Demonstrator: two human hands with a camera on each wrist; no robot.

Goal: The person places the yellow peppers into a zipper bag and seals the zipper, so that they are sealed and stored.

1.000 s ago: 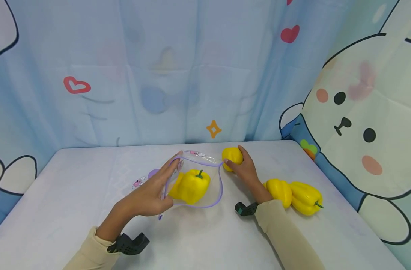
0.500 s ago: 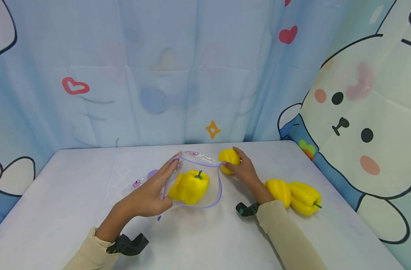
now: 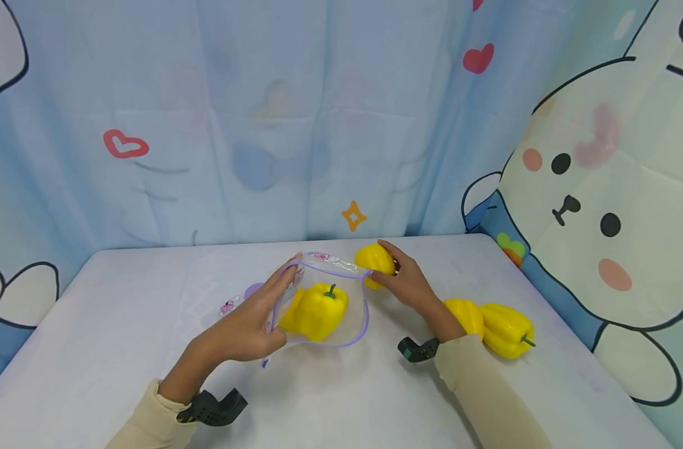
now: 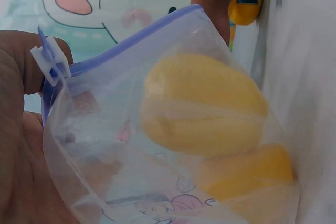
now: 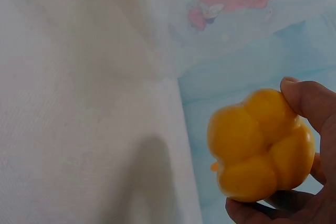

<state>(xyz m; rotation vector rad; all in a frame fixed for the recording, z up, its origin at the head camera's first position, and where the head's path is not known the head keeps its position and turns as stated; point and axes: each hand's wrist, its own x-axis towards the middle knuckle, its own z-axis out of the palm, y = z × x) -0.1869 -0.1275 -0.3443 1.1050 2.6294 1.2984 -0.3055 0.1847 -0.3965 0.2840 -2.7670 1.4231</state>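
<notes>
From my remote seat I had the right hand (image 3: 406, 279) clamped round a yellow bell pepper (image 5: 257, 148), outside the clear zip bag (image 3: 367, 312), near its right edge, while the left hand (image 3: 248, 327) gripped the bag at its purple rim (image 4: 132, 43). I judged the pepper firm, fairly light and slick — best pinched across its lobes — and the film limp, so better held by that rim.

No text, label, brand or number can be read (not even on the printed clear bag (image 4: 123, 121)).
</notes>
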